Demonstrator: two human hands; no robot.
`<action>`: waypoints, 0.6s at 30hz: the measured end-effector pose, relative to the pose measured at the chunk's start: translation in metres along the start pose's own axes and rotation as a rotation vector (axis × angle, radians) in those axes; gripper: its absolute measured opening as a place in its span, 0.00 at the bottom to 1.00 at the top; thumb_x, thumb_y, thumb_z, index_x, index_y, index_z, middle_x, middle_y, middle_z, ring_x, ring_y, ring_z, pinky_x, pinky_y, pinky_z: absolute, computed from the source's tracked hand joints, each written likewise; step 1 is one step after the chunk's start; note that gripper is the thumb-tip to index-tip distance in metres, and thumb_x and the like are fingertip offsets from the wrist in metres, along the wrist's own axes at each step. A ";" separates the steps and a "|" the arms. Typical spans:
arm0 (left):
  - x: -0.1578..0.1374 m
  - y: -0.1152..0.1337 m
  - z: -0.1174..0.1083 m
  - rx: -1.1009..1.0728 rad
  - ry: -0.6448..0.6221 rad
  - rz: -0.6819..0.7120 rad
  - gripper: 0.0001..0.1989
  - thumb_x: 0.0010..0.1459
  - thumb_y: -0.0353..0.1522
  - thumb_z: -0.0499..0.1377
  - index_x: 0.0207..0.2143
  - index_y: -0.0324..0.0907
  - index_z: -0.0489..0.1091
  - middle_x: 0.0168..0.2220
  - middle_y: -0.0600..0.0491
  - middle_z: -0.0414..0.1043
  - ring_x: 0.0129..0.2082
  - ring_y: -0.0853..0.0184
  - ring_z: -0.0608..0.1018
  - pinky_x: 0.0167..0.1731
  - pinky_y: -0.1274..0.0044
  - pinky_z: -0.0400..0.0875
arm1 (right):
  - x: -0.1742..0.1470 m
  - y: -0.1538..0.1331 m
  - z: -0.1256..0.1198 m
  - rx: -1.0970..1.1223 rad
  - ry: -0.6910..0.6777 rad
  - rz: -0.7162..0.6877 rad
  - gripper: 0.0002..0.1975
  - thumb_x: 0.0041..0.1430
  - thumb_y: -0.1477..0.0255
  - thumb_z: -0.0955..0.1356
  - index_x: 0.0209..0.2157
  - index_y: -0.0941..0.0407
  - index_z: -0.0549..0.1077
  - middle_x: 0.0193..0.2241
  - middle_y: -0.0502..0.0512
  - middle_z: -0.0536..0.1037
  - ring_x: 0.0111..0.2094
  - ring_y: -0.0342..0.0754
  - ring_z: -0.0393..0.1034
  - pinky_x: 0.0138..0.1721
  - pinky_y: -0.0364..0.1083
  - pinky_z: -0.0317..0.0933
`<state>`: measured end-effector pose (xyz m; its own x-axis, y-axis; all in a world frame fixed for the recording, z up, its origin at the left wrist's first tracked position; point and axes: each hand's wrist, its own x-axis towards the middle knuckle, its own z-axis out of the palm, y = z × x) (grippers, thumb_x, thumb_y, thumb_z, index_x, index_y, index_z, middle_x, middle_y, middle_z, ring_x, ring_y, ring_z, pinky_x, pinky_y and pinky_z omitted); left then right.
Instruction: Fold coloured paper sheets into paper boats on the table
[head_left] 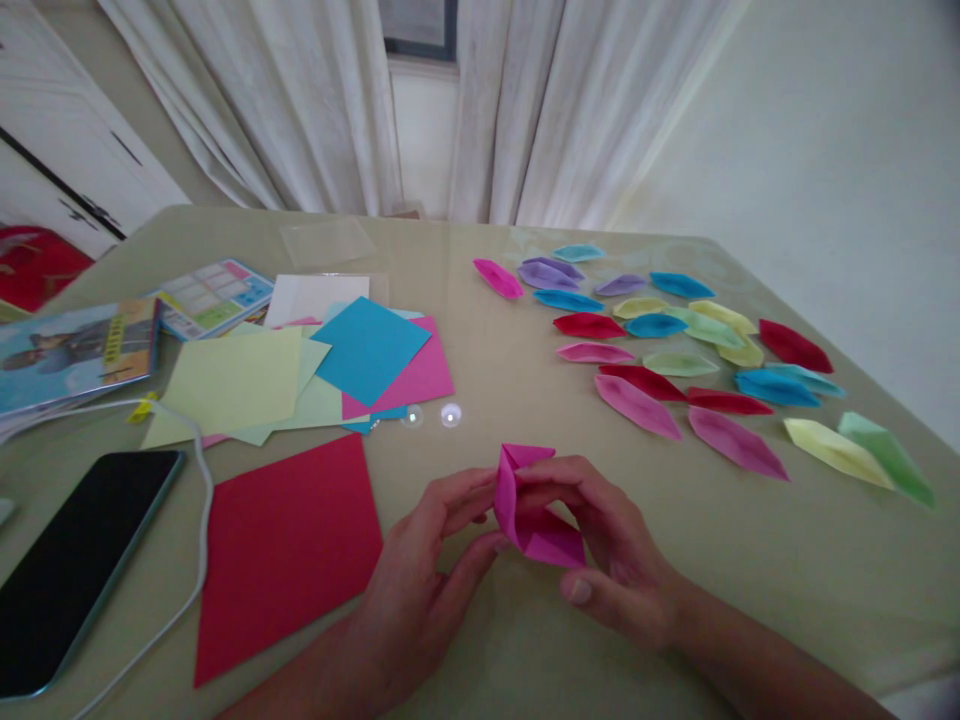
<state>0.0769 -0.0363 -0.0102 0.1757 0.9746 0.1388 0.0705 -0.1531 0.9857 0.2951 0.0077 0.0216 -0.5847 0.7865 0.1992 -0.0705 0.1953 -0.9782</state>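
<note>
"Between both hands, over the counter (480, 660), sits a pink paper (553, 540), folded and partly opened out. How would it handle?"

"Nearly weightless, I'd guess: thin, springy at the creases, soft across the flat walls. Easily dented, and a hard pull might tear a corner."

"Who has it?"

"The left hand (427, 580): its fingers pinch the left edge. The right hand (626, 565) curls its fingers over the upper fold, thumb apart near the lower corner; whether they grip, I can't tell."

"Best hold?"

"Probably the doubled edges, lightly. Squeezing the hollow would likely crush it."
</note>
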 end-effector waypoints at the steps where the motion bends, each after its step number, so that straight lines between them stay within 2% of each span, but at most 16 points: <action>1: -0.001 0.000 0.000 -0.003 0.004 -0.007 0.26 0.71 0.30 0.61 0.65 0.62 0.62 0.66 0.55 0.73 0.63 0.65 0.78 0.60 0.76 0.76 | 0.000 0.000 0.000 -0.021 0.004 -0.017 0.30 0.67 0.53 0.73 0.64 0.50 0.70 0.53 0.62 0.79 0.52 0.55 0.77 0.53 0.51 0.72; 5: -0.003 -0.001 -0.002 -0.050 -0.014 -0.053 0.26 0.72 0.31 0.61 0.66 0.63 0.61 0.67 0.55 0.71 0.64 0.65 0.77 0.61 0.75 0.74 | -0.001 0.001 0.000 -0.083 0.007 -0.083 0.31 0.67 0.54 0.73 0.66 0.50 0.68 0.57 0.63 0.77 0.54 0.57 0.77 0.53 0.52 0.73; 7: -0.004 -0.001 -0.003 -0.105 -0.047 -0.076 0.29 0.70 0.33 0.64 0.67 0.63 0.60 0.67 0.55 0.71 0.64 0.64 0.76 0.62 0.75 0.73 | -0.001 0.001 0.000 -0.134 0.003 -0.115 0.32 0.68 0.54 0.72 0.67 0.51 0.67 0.57 0.63 0.78 0.54 0.57 0.77 0.54 0.52 0.73; 9: -0.004 0.001 -0.004 -0.205 -0.082 -0.100 0.34 0.67 0.36 0.68 0.69 0.62 0.57 0.69 0.53 0.69 0.66 0.60 0.74 0.62 0.73 0.72 | -0.001 0.000 -0.001 -0.211 -0.011 -0.150 0.34 0.68 0.52 0.71 0.69 0.50 0.64 0.56 0.62 0.80 0.54 0.56 0.78 0.54 0.51 0.73; 11: -0.003 0.003 -0.003 -0.314 -0.089 -0.140 0.35 0.67 0.38 0.68 0.70 0.60 0.56 0.70 0.50 0.66 0.67 0.57 0.72 0.64 0.69 0.71 | -0.001 0.000 -0.002 -0.310 -0.033 -0.171 0.36 0.69 0.48 0.69 0.70 0.50 0.62 0.57 0.61 0.81 0.55 0.56 0.79 0.56 0.50 0.72; 14: 0.001 0.007 -0.002 -0.425 -0.057 -0.218 0.29 0.71 0.36 0.63 0.70 0.58 0.57 0.70 0.49 0.66 0.67 0.57 0.72 0.65 0.67 0.69 | -0.005 0.000 -0.004 -0.454 -0.054 -0.206 0.38 0.70 0.45 0.66 0.72 0.50 0.58 0.60 0.61 0.79 0.58 0.54 0.78 0.59 0.48 0.70; 18: 0.010 0.011 -0.003 -0.496 -0.037 -0.242 0.16 0.72 0.36 0.61 0.60 0.55 0.69 0.59 0.52 0.77 0.59 0.64 0.78 0.56 0.77 0.73 | -0.009 0.000 -0.007 -0.568 -0.056 -0.251 0.39 0.71 0.44 0.64 0.73 0.52 0.57 0.62 0.62 0.78 0.59 0.54 0.78 0.59 0.45 0.69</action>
<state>0.0761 -0.0276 0.0024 0.2470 0.9647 -0.0917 -0.3560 0.1784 0.9173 0.3059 0.0048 0.0198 -0.6482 0.6475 0.4006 0.2208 0.6633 -0.7150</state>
